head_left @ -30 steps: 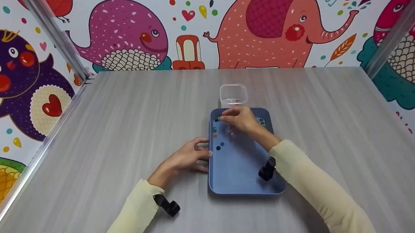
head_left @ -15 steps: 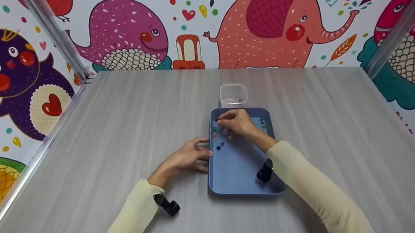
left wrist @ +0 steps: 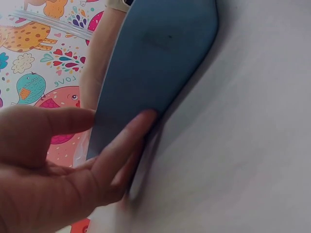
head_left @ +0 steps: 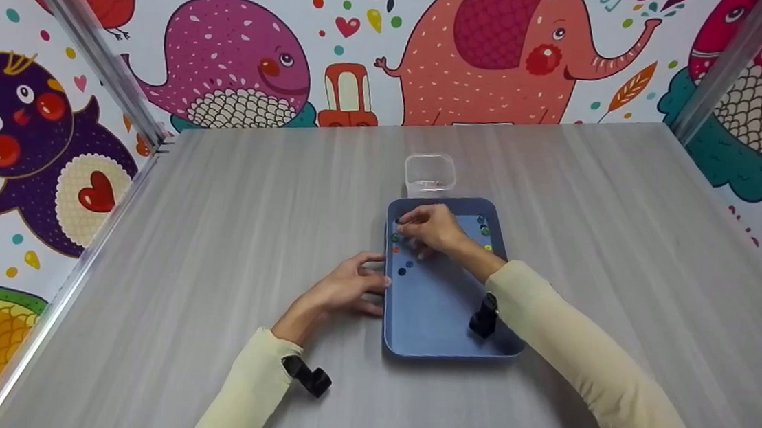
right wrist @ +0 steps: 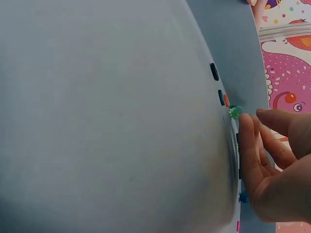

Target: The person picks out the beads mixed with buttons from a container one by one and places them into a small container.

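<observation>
A shallow blue tray (head_left: 444,316) lies on the table. My left hand (head_left: 340,285) rests against its left side; in the left wrist view, the fingers (left wrist: 121,141) lie against the outer wall. My right hand (head_left: 435,227) reaches into the tray's far left part, fingers bent downward. A dark bead-like piece (head_left: 398,220) lies at its fingertips; whether they pinch it is unclear. Near those fingertips in the right wrist view sits a clear green bead (right wrist: 235,112). Several small pieces line the left side, including an orange one (head_left: 396,249) and a dark disc (head_left: 402,272).
Just beyond the tray stands a clear plastic box (head_left: 430,173) with some small bits in it. More small beads, one green (head_left: 485,230) and one yellow (head_left: 488,247), lie along the tray's right side. Printed cartoon walls (head_left: 242,64) border the table.
My right hand has shifted slightly left and toward me inside the tray, uncovering the green and yellow beads at the right. The left hand has stayed in place.
</observation>
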{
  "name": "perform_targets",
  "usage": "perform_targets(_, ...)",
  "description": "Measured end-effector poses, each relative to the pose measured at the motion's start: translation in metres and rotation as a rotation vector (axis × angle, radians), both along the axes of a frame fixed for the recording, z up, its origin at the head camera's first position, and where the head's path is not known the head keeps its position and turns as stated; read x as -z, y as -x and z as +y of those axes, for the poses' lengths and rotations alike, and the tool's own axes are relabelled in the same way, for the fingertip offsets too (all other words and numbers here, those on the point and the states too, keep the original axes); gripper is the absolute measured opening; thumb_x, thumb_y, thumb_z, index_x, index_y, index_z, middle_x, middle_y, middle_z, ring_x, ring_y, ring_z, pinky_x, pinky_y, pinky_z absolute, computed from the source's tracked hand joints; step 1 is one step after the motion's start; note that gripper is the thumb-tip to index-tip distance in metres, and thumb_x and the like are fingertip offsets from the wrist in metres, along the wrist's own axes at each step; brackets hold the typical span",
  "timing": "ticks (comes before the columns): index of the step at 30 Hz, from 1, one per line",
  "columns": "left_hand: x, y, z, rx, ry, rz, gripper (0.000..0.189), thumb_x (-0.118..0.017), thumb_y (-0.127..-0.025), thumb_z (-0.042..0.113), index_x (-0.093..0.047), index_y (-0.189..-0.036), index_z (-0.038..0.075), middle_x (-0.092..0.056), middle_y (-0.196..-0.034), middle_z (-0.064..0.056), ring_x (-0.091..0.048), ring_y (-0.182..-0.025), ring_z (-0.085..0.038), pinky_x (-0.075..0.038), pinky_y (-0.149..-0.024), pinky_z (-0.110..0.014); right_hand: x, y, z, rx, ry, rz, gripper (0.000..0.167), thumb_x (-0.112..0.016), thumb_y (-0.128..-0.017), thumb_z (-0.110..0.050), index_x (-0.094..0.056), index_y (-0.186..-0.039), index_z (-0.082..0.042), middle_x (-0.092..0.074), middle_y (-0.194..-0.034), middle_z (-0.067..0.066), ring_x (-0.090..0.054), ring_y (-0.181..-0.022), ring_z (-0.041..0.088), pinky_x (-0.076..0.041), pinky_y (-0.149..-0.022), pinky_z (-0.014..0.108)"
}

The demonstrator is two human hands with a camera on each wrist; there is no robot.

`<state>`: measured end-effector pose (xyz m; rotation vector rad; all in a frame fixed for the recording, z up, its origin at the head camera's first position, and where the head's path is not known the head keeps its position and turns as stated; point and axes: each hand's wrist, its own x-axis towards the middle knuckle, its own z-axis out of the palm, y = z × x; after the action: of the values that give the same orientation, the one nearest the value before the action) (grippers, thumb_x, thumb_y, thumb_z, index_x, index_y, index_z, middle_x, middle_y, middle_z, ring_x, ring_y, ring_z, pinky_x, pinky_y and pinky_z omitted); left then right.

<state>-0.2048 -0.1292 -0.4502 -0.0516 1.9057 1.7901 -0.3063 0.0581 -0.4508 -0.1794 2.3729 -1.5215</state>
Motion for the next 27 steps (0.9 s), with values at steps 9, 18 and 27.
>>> perform_targets(9, 0.0009, 0.0010, 0.0002, 0.001, 0.006, -0.004, 0.059, -0.058, -0.098, 0.005, -0.031, -0.151, 0.001, -0.053, -0.130, -0.024, -0.067, -0.107, -0.028, -0.065, -0.081, -0.044, 0.0040, -0.0012, -0.0014, -0.006, 0.027, -0.019, 0.022, -0.075, -0.090, -0.014, -0.073, -0.108, -0.003, -0.068, -0.073, 0.002, -0.059, -0.047, 0.010, -0.056, -0.042, 0.025)
perform_targets(18, 0.0008, 0.0007, -0.0002, 0.004, 0.012, -0.003, 0.059, -0.057, -0.098, 0.005, -0.031, -0.151, 0.002, -0.054, -0.129, -0.024, -0.067, -0.107, -0.029, -0.065, -0.082, -0.043, 0.0054, -0.0036, -0.0029, -0.031, 0.003, -0.025, 0.022, -0.075, -0.089, -0.013, -0.073, -0.108, -0.003, -0.062, -0.067, 0.000, -0.058, -0.050, 0.010, -0.056, -0.044, 0.024)
perform_targets(27, 0.0008, 0.0007, -0.0003, 0.010, 0.019, 0.002, 0.057, -0.057, -0.099, 0.007, -0.033, -0.150, 0.002, -0.052, -0.133, -0.026, -0.066, -0.108, -0.028, -0.065, -0.082, -0.043, 0.0083, -0.0029, -0.0048, -0.035, -0.041, 0.000, 0.023, -0.077, -0.088, -0.014, -0.074, -0.109, -0.003, -0.060, -0.066, -0.001, -0.057, -0.051, 0.009, -0.056, -0.045, 0.023)
